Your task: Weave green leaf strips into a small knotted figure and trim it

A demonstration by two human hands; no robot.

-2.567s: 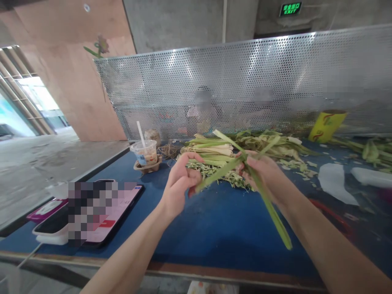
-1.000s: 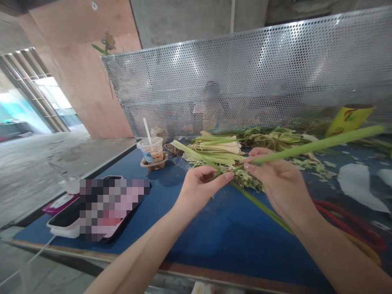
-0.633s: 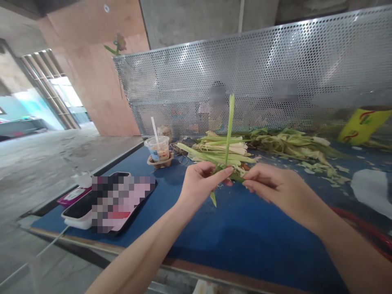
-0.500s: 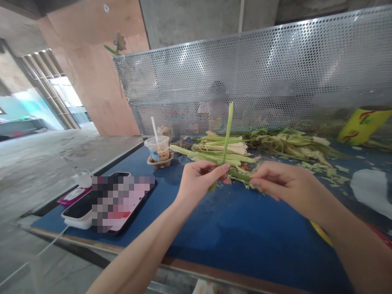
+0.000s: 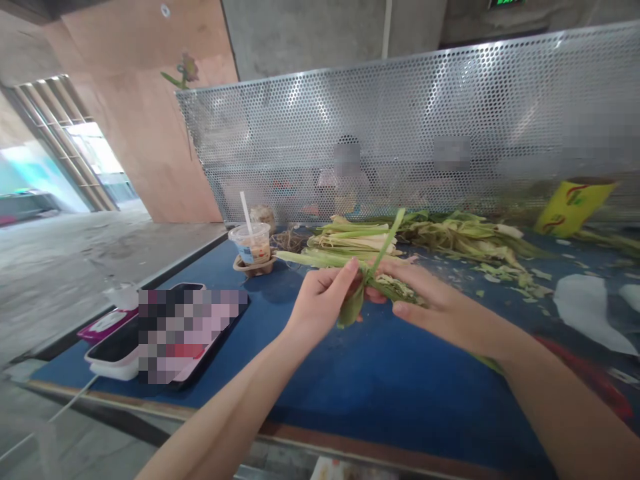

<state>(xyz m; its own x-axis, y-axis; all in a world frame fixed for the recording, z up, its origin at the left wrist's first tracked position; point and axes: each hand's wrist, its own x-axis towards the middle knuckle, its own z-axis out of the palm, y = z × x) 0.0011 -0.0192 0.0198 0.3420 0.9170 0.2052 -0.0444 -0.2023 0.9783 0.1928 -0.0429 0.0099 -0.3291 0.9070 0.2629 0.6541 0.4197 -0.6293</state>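
Observation:
My left hand (image 5: 323, 300) is closed on a bundle of long green leaf strips (image 5: 353, 308), thumb on top. One strip (image 5: 389, 241) sticks up out of the bundle and leans to the right, and a broad leaf end hangs below my fingers. My right hand (image 5: 425, 287) meets the bundle from the right. Its fingers reach over the strips beside my left hand while its thumb stays lower, with a rough, twisted green length between them. Some of its fingertips are hidden. Behind both hands lies a stack of pale green leaves (image 5: 350, 239).
A lidded drink cup (image 5: 251, 244) with a straw stands in a cardboard holder. Phones (image 5: 113, 347) lie at the left. More leaves (image 5: 460, 240), scraps, white paper (image 5: 587, 310) and a yellow wrapper (image 5: 575, 208) are at the right. A perforated metal screen (image 5: 310, 127) borders the blue table (image 5: 380, 393).
My right hand has moved left to the bundle, its fingers reaching over the strips. The upright strip now leans right. A broad leaf end shows below my left hand. The view has shifted slightly.

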